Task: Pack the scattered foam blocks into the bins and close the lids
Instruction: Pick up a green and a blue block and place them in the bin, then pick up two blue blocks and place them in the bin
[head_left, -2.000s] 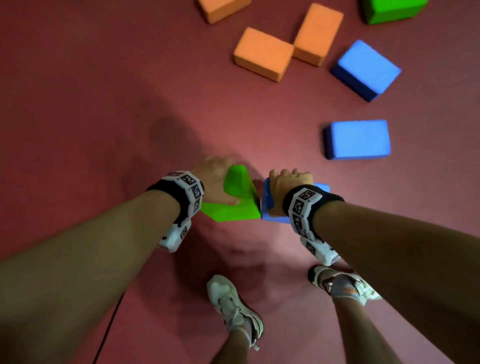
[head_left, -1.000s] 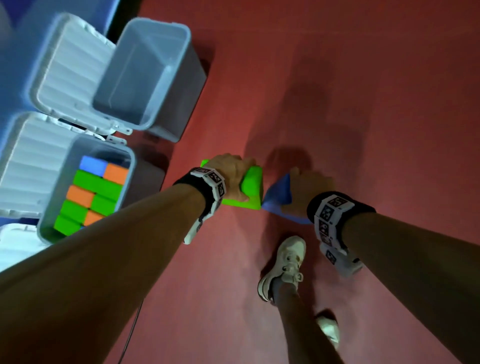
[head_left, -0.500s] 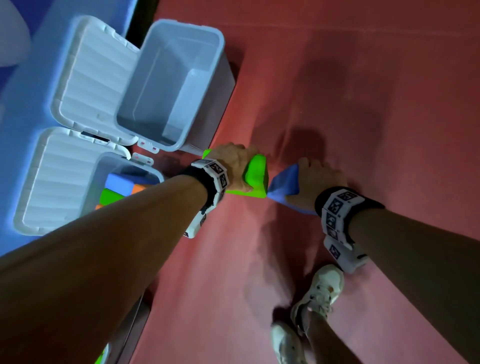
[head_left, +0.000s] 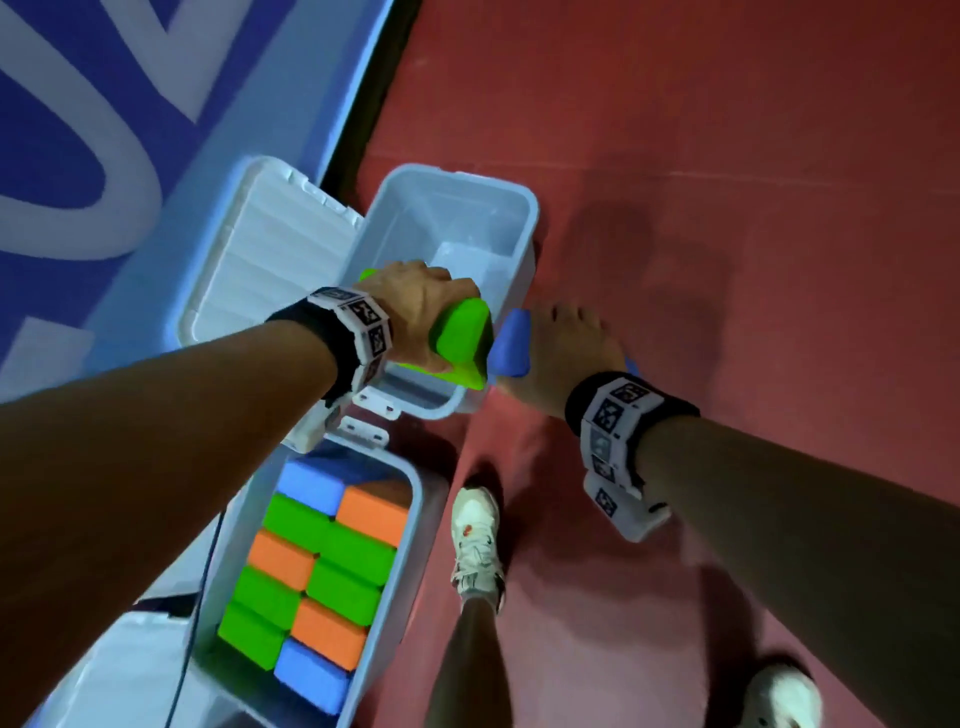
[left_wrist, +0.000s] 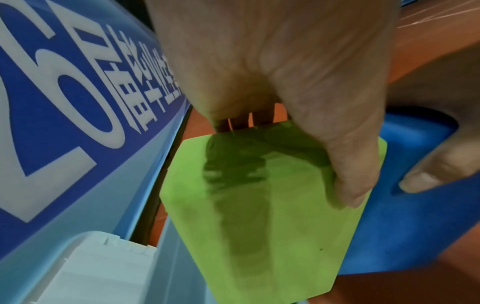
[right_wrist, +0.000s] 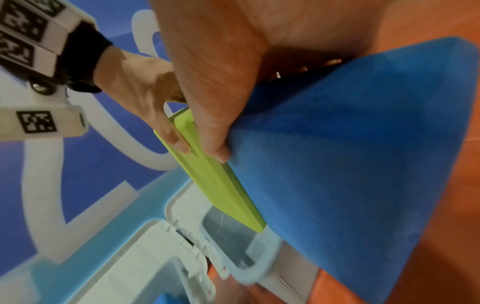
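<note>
Now, notes taken with the empty bin as landmark.
Empty bin (head_left: 524, 218): pale plastic, lid (head_left: 270, 249) swung open and lying flat on its far side from the red floor (head_left: 727, 182); nothing visible inside.
Left hand (head_left: 415, 312): fingers and thumb clamped round a green block (head_left: 462, 338), held over the near end of the empty bin's opening, tilted, one corner pointing down toward the rim.
Green block, wrist view: thumb (left_wrist: 345, 168) pressed on its broad face, fingers wrapped behind.
Right hand (head_left: 566, 348): clamped on a blue block (head_left: 509, 348), just outside the empty bin's near corner, above the red floor.
Blue block, wrist view: thumb (right_wrist: 213, 131) over one edge (right_wrist: 350, 164); the rest of the fingers hidden behind it.
Blocks to each other: side by side, very close; touching or not, cannot tell.
Full bin (head_left: 410, 525): directly beside the empty bin on the near side, latches facing each other; packed with green, orange and blue blocks (head_left: 332, 571) in two rows, its lid open.
Blue wall panel (head_left: 104, 130): beyond the empty bin's lid, with large white lettering.
Feet: white shoe (head_left: 475, 540) on the red floor, near the full bin's side.
</note>
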